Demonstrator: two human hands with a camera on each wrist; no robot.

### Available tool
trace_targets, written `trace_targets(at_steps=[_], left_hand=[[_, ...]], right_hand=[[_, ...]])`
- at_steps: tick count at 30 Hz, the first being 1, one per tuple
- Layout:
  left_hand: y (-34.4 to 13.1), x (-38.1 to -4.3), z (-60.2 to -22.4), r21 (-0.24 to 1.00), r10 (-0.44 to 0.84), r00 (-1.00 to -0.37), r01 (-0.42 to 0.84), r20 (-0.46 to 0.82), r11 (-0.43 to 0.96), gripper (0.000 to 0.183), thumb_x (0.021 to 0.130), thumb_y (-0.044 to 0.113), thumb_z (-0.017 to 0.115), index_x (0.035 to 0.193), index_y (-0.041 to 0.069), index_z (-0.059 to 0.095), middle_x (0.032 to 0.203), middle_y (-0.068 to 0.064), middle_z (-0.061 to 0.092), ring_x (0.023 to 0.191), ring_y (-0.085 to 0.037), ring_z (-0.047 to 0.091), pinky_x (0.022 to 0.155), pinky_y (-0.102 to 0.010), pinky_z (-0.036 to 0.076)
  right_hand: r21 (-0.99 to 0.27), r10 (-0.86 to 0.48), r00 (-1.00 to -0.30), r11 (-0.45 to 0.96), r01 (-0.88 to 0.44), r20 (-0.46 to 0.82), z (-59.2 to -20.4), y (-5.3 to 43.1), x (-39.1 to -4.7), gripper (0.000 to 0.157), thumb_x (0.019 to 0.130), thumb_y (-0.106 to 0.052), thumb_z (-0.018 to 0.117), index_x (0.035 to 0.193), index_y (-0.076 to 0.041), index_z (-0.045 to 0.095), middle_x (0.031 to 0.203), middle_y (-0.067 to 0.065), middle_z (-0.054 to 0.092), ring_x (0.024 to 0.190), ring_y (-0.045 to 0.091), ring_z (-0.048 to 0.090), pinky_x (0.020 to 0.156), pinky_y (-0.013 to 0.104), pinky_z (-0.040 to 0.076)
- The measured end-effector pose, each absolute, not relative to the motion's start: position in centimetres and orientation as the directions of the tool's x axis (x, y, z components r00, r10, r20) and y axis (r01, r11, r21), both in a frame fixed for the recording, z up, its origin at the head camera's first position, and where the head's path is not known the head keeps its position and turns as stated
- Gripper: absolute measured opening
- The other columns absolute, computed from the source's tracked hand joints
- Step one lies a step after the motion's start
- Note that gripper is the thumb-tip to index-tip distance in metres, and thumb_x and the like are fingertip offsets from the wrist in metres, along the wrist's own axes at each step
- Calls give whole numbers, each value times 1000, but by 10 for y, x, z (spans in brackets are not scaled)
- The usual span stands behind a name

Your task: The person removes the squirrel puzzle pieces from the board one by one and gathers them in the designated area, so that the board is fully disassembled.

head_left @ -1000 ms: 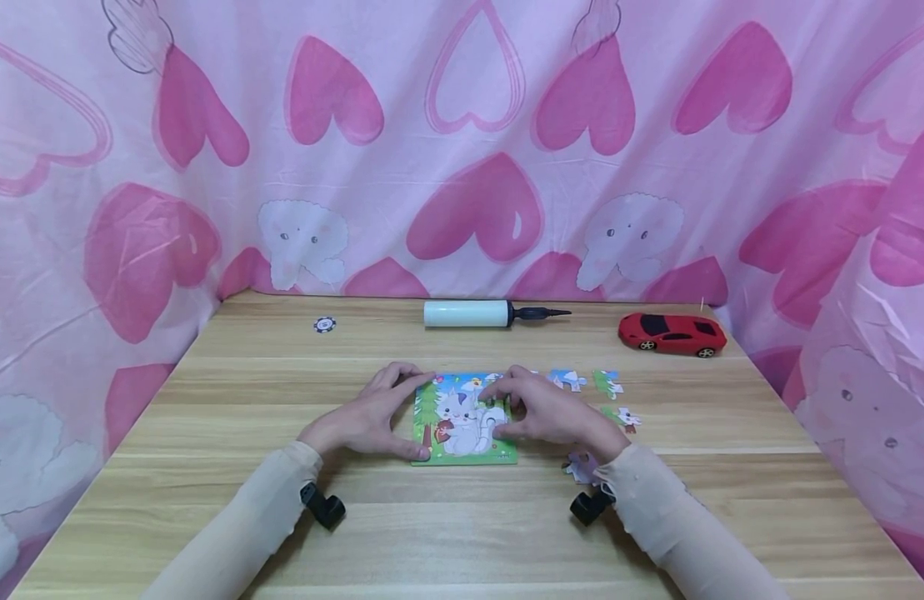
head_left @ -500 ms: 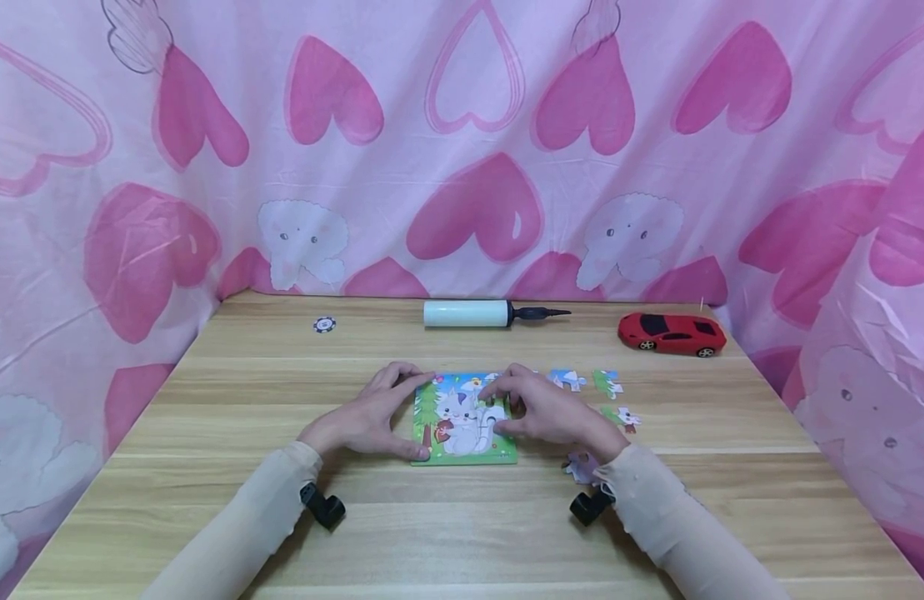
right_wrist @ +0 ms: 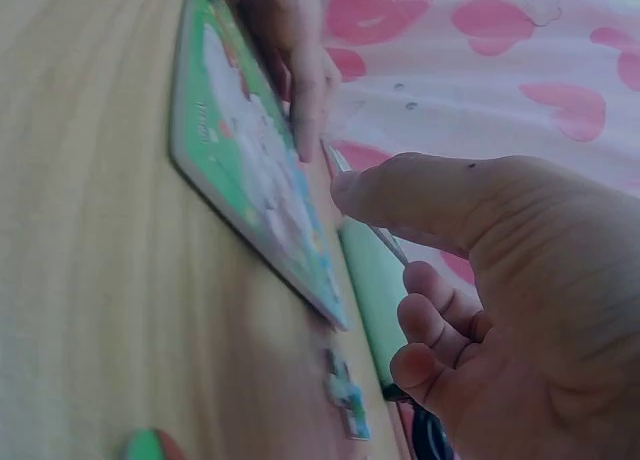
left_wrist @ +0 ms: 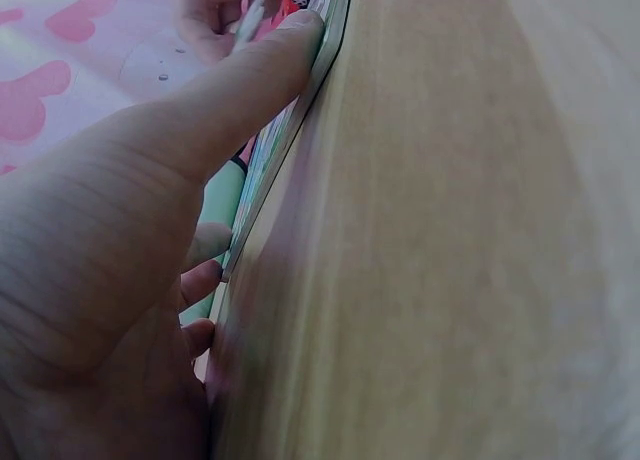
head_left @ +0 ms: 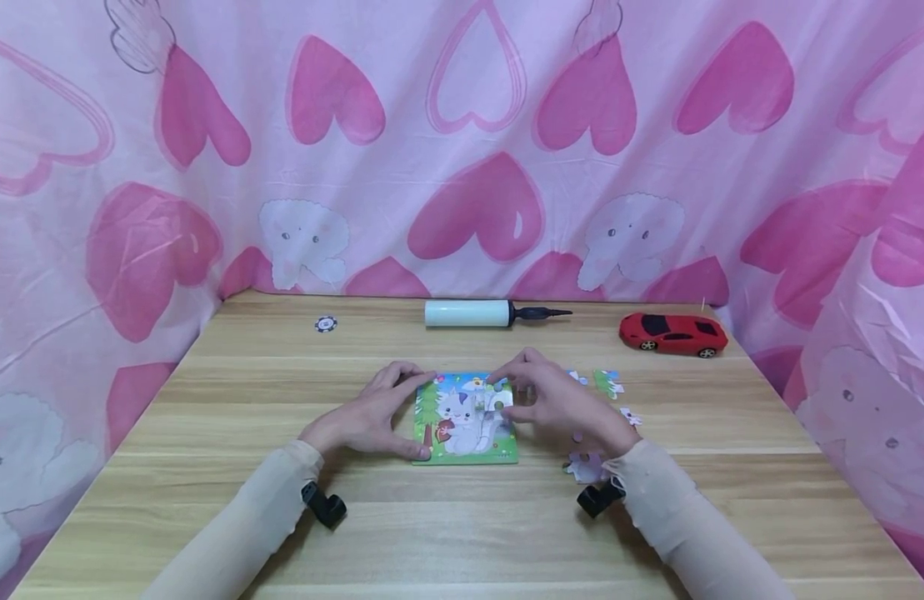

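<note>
A jigsaw board (head_left: 462, 457) with a white squirrel picture lies flat on the table. My left hand (head_left: 362, 417) holds its left side, the thumb on the near corner and the fingers at the far edge. Over the board's right part, my right hand (head_left: 562, 404) pinches a jigsaw piece (head_left: 499, 402) between thumb and fingers. In the right wrist view that piece (right_wrist: 385, 238) is seen edge-on, raised above the board. The left wrist view shows my left thumb (left_wrist: 270, 65) pressing the board's rim.
Loose jigsaw pieces (head_left: 585, 468) lie right of the board, some partly hidden by my right hand. Toward the back are a poker chip (head_left: 326, 324), a pale hand pump (head_left: 467, 313) and a red toy car (head_left: 673, 335). A pink heart-print curtain (head_left: 476, 208) stands behind the table.
My right hand has shifted slightly right and away from me, with a jigsaw piece now raised off the board in its fingers. My left hand keeps its place on the board.
</note>
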State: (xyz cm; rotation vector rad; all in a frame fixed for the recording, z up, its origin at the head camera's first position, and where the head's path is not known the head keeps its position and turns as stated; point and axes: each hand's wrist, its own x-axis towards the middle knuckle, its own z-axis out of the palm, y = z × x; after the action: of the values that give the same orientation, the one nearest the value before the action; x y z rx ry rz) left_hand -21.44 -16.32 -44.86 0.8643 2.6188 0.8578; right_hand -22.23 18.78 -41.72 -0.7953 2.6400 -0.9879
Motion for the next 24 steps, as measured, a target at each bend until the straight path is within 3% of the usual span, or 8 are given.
trace_targets(at_steps=[10,24], left_hand=[[-164,-214,-448,608,607,-793,457,-53,649,122,80,62,95,176,20,34,172,-9,29,157,-35,28,131,-68,31],[-163,-215,-449,612,607,-793,451,-60,649,121,80,61,96,176,21,34,171,-8,30,157,-34,28,131,-67,30]], right_hand=[[-663,-506,-860,621,-419,68,-403,203,-227,51,96,-15,90,142,-30,75,129,1,63,116,30,62,91,45,60],[-653,-485,-869,628,-424,98,-392,231,-228,52,95,-15,91,141,-29,75,131,2,62,111,36,62,84,37,59]])
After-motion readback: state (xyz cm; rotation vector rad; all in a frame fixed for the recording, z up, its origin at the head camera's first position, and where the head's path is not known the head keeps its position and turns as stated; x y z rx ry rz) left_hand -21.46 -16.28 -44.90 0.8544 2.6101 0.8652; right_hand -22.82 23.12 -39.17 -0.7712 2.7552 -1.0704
